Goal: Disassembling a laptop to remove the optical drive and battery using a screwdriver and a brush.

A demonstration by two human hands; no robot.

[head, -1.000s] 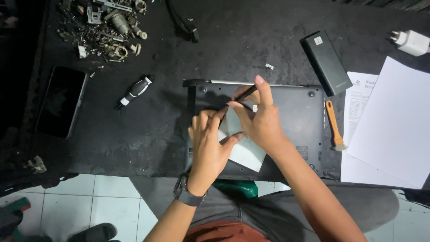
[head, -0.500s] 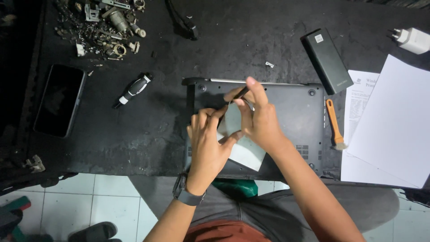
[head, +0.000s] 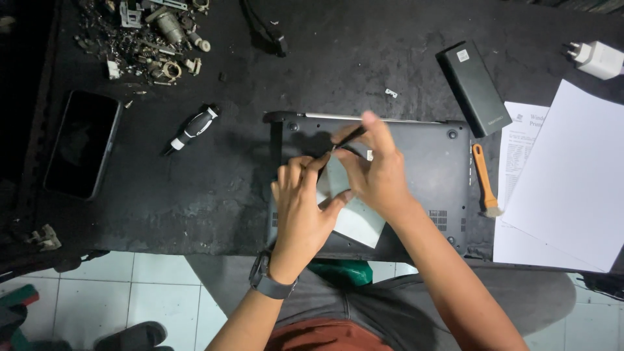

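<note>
Both hands work over the upturned dark laptop (head: 429, 162) at table centre. Right hand (head: 377, 172) pinches a thin dark tool (head: 348, 138), tip pointing toward 8 o'clock. Left hand (head: 302, 208) rests on a pale panel (head: 354, 221), fingers loosely curled. Orange-handled brush (head: 484, 179) lies at 3 o'clock; screwdriver (head: 192, 128) at 9 o'clock.

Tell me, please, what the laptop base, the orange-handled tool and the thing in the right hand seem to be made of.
Laptop base: probably matte dark plastic, dull and even, with moulded vents.
Orange-handled tool: smooth orange handle, likely plastic; its pale tip is too small to judge.
Slim dark tool in the right hand: black; material unclear, partly hidden by fingers.
</note>
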